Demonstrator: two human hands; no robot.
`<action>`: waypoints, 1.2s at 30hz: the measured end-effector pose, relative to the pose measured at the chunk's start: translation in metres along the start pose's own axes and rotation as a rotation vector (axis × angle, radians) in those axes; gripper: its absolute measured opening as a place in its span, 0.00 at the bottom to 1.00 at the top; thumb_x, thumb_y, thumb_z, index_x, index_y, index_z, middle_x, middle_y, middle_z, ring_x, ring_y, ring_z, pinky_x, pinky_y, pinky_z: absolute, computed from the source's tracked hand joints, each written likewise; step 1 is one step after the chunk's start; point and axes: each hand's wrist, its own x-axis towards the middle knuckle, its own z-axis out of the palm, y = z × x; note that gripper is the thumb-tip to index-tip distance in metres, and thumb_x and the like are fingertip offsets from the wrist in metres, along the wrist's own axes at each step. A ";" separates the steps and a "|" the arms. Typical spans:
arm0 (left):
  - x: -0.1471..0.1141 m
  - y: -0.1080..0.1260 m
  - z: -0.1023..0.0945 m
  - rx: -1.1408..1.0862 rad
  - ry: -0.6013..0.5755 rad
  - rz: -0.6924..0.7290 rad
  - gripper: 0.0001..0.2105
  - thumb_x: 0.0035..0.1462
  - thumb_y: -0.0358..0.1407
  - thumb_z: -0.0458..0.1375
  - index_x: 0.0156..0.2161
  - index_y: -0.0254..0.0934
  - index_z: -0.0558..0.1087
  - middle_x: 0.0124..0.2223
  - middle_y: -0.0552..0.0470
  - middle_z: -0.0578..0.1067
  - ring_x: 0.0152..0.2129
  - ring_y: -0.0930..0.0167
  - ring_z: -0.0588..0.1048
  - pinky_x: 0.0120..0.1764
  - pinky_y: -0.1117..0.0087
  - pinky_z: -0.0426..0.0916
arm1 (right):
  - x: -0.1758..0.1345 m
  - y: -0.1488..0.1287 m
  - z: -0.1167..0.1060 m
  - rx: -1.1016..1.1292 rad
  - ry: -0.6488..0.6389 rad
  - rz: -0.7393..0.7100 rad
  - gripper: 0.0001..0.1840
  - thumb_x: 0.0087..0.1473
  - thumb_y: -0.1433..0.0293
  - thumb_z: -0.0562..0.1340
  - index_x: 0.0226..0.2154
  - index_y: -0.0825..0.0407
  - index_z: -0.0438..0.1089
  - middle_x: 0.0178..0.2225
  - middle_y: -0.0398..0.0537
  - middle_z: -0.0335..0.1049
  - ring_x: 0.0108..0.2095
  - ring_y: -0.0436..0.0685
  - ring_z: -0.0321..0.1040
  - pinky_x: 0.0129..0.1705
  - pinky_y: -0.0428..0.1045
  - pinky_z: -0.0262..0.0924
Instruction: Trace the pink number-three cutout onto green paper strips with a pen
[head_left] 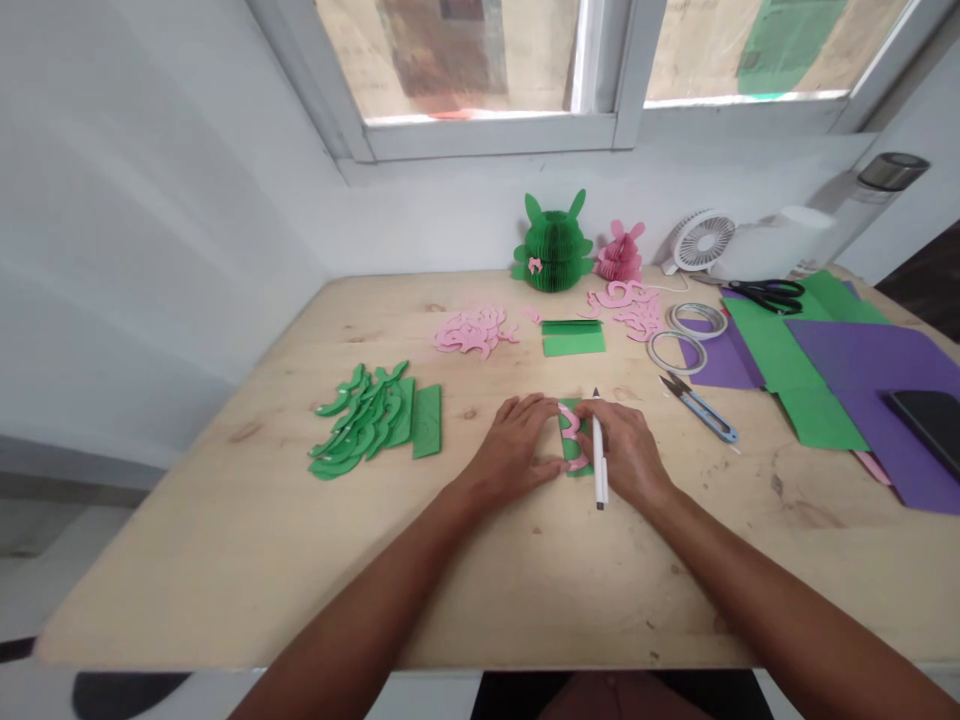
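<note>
A small green paper rectangle (568,408) lies on the table with a pink curvy paper cutout (571,424) on top of it. My left hand (517,440) is at its left side, index finger at the upper corner and thumb at the lower one, holding the cutout against the green paper. From the right, my right hand (628,448) touches the same papers with its fingertips. A white marker (599,462) is tucked in that hand, its dark tip pointing away from me and its cap on the near end. The fingers hide part of both papers.
Green cutouts (364,420) are heaped at left beside a green strip (427,420). Pink cutouts (472,332), folded green paper (573,340), tape rolls (678,353), thread snips (701,408), scissors (769,292) and purple sheets (885,400) lie around. Behind stand green (555,250) and pink (621,255) paper figures.
</note>
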 end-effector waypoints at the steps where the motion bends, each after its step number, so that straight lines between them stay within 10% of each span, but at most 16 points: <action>1: 0.000 0.000 0.000 -0.005 0.000 0.002 0.29 0.49 0.38 0.63 0.55 0.41 0.59 0.58 0.46 0.67 0.59 0.60 0.60 0.61 0.54 0.49 | 0.000 -0.001 0.000 0.005 -0.001 0.004 0.08 0.50 0.74 0.61 0.35 0.49 0.70 0.33 0.46 0.76 0.35 0.58 0.71 0.41 0.52 0.57; 36: 0.001 0.000 -0.002 -0.056 0.009 -0.023 0.32 0.47 0.35 0.63 0.57 0.41 0.57 0.59 0.45 0.65 0.57 0.61 0.62 0.60 0.54 0.51 | -0.001 0.001 0.001 0.029 -0.003 0.015 0.08 0.52 0.73 0.61 0.36 0.48 0.70 0.37 0.47 0.76 0.39 0.59 0.71 0.42 0.53 0.56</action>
